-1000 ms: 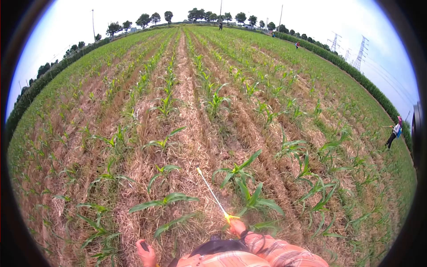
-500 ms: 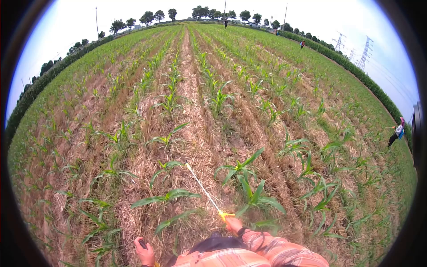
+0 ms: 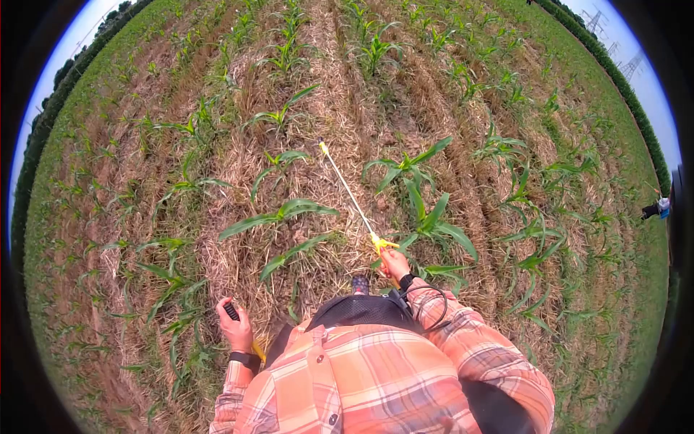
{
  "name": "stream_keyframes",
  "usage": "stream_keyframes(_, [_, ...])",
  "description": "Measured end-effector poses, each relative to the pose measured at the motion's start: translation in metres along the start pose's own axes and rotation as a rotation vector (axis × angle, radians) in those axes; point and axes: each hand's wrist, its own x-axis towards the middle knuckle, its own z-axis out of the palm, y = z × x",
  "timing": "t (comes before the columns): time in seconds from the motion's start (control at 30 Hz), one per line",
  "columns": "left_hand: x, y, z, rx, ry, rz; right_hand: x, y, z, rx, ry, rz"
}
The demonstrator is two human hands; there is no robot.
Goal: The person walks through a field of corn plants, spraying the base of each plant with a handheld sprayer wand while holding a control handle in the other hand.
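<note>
My right hand (image 3: 395, 265) is closed around the yellow handle (image 3: 381, 243) of a spray wand (image 3: 348, 192). The thin pale wand slants forward and slightly left, and its yellow tip (image 3: 323, 147) is over the straw between rows of young plants. A dark hose (image 3: 442, 312) loops beside my right wrist. At lower left, my left hand (image 3: 235, 331) wraps around a black ridged grip (image 3: 231, 312); a yellow bar (image 3: 258, 352) shows near that wrist, though its link to the grip is hidden.
Young corn plants (image 3: 280, 215) stand in rows on both sides of the wand. Dry straw (image 3: 325, 87) covers the ground between them. A shoe (image 3: 360, 284) shows below my waist. Another person (image 3: 656, 209) is at the far right edge, near a hedge (image 3: 636, 108).
The view has tilted downward, bringing my torso and both forearms further into frame and pushing most of the horizon out. Both hands keep their holds.
</note>
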Motion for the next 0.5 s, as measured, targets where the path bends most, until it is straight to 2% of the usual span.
stream_keyframes(0.03, [0.000, 0.008, -0.002, 0.015, -0.033, -0.078, 0.001, -0.003, -0.005, 0.057, -0.002, 0.015])
stream_keyframes(0.13, [0.003, -0.017, 0.006, 0.019, 0.011, 0.017, 0.011, 0.001, -0.019, 0.080, 0.013, 0.004])
stream_keyframes(0.3, [0.006, 0.006, 0.006, -0.024, -0.056, -0.093, 0.021, -0.002, -0.036, 0.106, 0.042, 0.016])
stream_keyframes(0.5, [0.014, 0.002, 0.015, 0.049, 0.024, 0.034, 0.032, 0.000, -0.039, 0.122, 0.114, 0.049])
